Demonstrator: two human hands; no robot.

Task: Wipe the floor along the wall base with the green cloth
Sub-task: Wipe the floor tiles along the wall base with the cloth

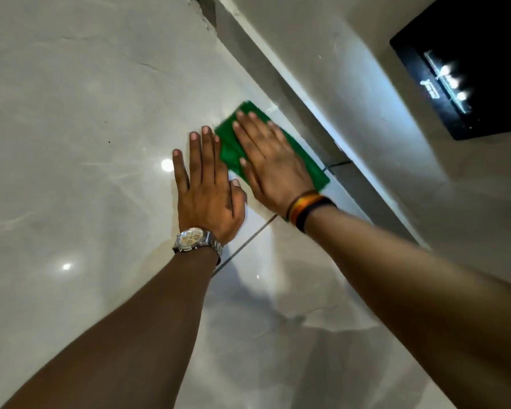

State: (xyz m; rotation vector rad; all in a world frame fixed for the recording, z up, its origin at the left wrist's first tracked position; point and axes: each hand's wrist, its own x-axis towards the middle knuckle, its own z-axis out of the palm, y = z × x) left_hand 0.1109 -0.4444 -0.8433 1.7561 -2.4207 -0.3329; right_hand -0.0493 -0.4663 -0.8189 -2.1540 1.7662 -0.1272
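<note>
The green cloth (230, 144) lies flat on the glossy pale floor tiles (80, 119), close to the grey wall base (304, 110) that runs diagonally from the top centre to the right. My right hand (270, 160) presses flat on top of the cloth, fingers stretched out and apart, covering its middle; it wears dark and orange bands at the wrist. My left hand (208, 187) rests flat on the bare tile just left of the cloth, fingers spread, its fingertips touching the cloth's left edge. A silver watch sits on the left wrist.
A white wall (366, 69) rises above the base. A black panel (469, 69) with bright reflections hangs on the wall at the upper right. A dark grout line (248, 246) crosses the floor under my wrists. Tiles stretch wide to the left.
</note>
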